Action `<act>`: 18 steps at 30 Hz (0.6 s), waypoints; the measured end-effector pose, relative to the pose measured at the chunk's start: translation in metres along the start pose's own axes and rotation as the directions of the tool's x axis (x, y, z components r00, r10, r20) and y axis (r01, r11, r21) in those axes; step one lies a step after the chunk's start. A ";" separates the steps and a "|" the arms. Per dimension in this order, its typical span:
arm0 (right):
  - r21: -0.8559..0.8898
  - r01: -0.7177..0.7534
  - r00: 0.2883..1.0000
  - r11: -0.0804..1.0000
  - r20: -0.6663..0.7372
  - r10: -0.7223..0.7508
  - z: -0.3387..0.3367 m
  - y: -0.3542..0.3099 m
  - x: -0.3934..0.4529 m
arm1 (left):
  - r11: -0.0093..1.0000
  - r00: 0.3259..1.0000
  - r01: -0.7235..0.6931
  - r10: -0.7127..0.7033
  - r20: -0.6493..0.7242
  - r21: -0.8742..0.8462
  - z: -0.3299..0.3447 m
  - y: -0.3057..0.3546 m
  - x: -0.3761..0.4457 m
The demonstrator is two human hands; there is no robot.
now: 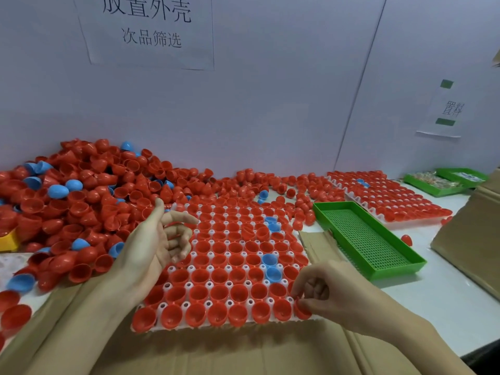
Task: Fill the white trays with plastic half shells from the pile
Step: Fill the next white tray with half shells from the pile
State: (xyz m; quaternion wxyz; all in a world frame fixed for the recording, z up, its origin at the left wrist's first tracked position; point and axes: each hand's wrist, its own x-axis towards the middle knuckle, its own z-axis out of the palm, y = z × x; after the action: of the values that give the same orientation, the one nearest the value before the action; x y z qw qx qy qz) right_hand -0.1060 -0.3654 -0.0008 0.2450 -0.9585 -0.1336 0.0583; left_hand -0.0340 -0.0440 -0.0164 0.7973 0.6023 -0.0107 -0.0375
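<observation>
A white tray lies in front of me on cardboard, its cups holding red half shells and a few blue ones. My right hand pinches a red half shell at the tray's near right corner. My left hand hovers palm up over the tray's left edge, fingers loosely curled, holding nothing. A big pile of red and blue half shells covers the table to the left and behind. A second white tray, filled with red shells, lies at the back right.
An empty green mesh tray sits right of the near tray. Two green trays with small items stand at the far right. A cardboard box rises at the right edge. A yellow container peeks out at the left.
</observation>
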 end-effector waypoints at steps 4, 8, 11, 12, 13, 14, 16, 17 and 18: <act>0.017 0.006 0.993 1.000 0.116 -0.008 -0.017 -0.004 0.003 | 1.000 1.000 -0.006 0.006 -0.004 -0.004 0.000 0.001 0.001; -0.008 0.031 0.975 0.999 0.219 -0.028 -0.049 -0.008 0.019 | 1.000 0.999 -0.019 0.019 -0.034 -0.015 0.000 0.004 0.002; -0.024 0.065 0.987 0.998 0.147 -0.060 -0.066 -0.009 0.059 | 0.999 0.996 -0.045 0.045 -0.079 0.004 -0.001 0.004 0.003; -0.030 0.091 0.992 0.995 0.094 -0.088 -0.067 -0.009 0.076 | 0.998 0.994 -0.056 0.057 -0.093 0.013 -0.002 0.004 0.004; -0.052 0.126 0.992 0.991 0.039 -0.124 -0.066 -0.008 0.093 | 0.998 0.993 -0.066 0.068 -0.102 0.020 -0.003 0.003 0.004; -0.084 0.161 0.987 0.983 -0.001 -0.162 -0.062 -0.008 0.109 | 0.997 0.991 -0.075 0.077 -0.107 0.024 -0.004 0.003 0.004; -0.133 0.209 0.977 0.969 -0.008 -0.212 -0.051 -0.009 0.134 | 0.996 0.990 -0.088 0.091 -0.107 0.030 -0.005 0.001 0.005; -0.157 0.223 0.975 0.962 0.013 -0.224 -0.044 -0.008 0.143 | 0.995 0.990 -0.091 0.094 -0.106 0.033 -0.006 0.000 0.005; -0.181 0.232 0.973 0.956 0.031 -0.230 -0.037 -0.006 0.149 | 0.995 0.990 -0.095 0.099 -0.100 0.039 -0.006 -0.001 0.005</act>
State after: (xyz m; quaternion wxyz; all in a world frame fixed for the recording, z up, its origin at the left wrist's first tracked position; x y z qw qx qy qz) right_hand 0.0423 -0.3349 0.0277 0.1601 -0.9545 -0.2506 0.0213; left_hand -0.0288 -0.0389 -0.0189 0.7872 0.6158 0.0002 0.0323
